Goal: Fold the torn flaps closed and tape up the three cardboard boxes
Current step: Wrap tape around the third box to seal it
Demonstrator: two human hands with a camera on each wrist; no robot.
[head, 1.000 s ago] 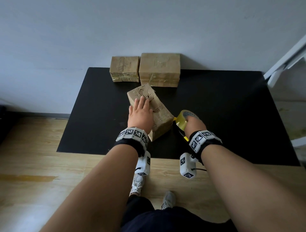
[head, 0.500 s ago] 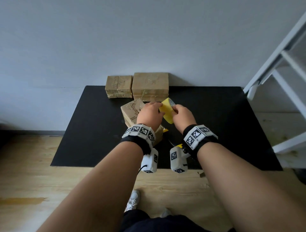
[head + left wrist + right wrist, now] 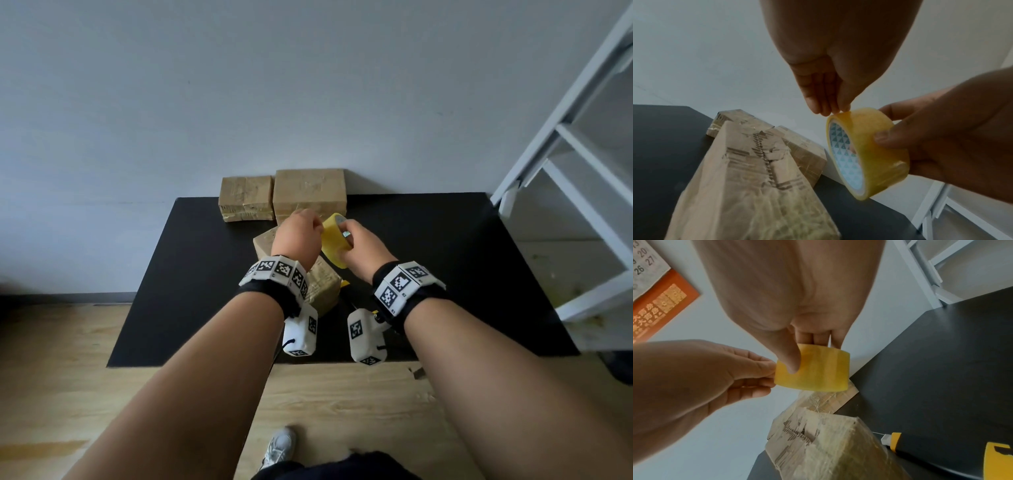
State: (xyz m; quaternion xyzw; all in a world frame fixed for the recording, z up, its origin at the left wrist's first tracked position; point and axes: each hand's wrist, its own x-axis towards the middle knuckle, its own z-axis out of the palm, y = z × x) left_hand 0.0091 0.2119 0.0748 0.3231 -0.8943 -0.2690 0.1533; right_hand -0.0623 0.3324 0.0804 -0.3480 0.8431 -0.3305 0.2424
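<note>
right hand (image 3: 359, 248) gripping tape roll (image 3: 334, 241), left hand (image 3: 298, 240) pinching (its edge)

Left bare table (image 3: 428, 246) right of near box (image 3: 323, 287); blocked behind by two boxes (image 3: 310, 190).

left hand (image 3: 297, 240) is off the torn brown cardboard box (image 3: 748, 175) now; pinching the yellow tape roll (image 3: 334, 240) that the right hand (image 3: 359, 248) lifted up

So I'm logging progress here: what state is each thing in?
Tape roll: held up, gripped by right hand.
Left hand: fingertips pinching the roll's edge.
Near box: flaps closed, torn seam untaped.
Two far boxes: closed against the wall.
</note>
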